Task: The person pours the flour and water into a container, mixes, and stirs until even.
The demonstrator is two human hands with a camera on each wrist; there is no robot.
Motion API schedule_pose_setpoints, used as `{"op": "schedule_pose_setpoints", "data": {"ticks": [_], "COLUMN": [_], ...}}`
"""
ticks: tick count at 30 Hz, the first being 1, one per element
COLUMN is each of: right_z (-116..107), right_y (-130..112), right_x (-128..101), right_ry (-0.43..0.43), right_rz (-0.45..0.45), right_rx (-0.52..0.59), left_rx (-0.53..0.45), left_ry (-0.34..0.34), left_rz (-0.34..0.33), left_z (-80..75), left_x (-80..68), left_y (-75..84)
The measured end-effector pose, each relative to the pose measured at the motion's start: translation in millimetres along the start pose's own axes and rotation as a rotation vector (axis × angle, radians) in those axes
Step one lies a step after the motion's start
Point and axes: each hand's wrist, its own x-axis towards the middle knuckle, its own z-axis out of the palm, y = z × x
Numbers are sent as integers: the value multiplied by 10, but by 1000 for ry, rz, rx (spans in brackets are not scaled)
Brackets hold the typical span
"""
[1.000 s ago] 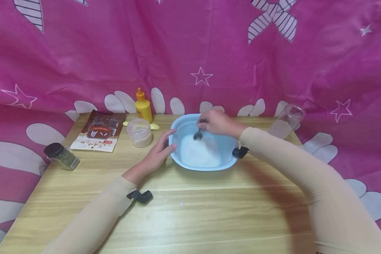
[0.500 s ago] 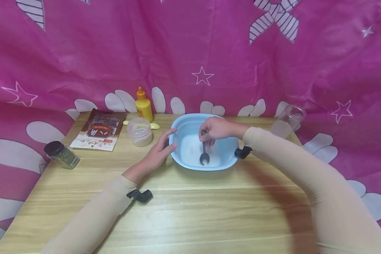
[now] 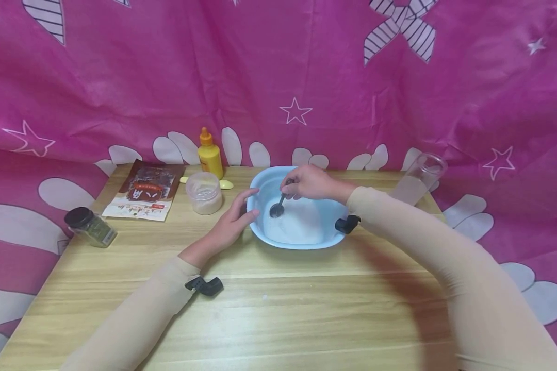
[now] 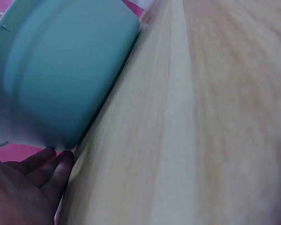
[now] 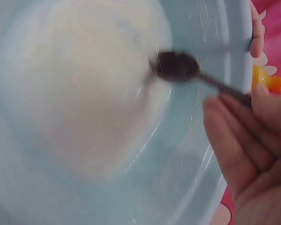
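A light blue plastic basin sits on the wooden table, with a pale white substance over its bottom; whether that is liquid or powder is unclear. My right hand, over the basin, pinches the handle of a small dark spoon between thumb and fingers. The spoon's bowl is low in the basin's left part, blurred in the right wrist view. My left hand rests against the basin's left rim. Its fingers lie fairly straight against the outer wall in the left wrist view.
Left of the basin stand a clear jar of pale contents, a yellow spoon, a yellow bottle, a brown-and-white packet and a black-lidded jar. A clear container stands behind the right forearm. A pink curtain hangs behind.
The spoon in my right hand swung from the basin's back to its front, then leftward to the left part. My left hand and the basin have stayed in place.
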Motion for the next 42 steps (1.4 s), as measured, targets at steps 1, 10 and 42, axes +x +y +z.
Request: {"op": "schedule_pose_setpoints", "data": {"ticks": [1,10,42], "right_z": [-11,-154,-152], "right_y": [6,44,150], "right_x": [-2,-72,-37], "right_ry": [41,182,190], "right_rz": [5,-23,91], "right_rx": [-46,-464,-137], "left_rx": [1,22,9], "left_ry": [0,2,8], "left_rz": [-1,-15,-4], "left_z": [1,-12,-8], "left_x": [2,11,2], "left_y": [-2,-2,-19]}}
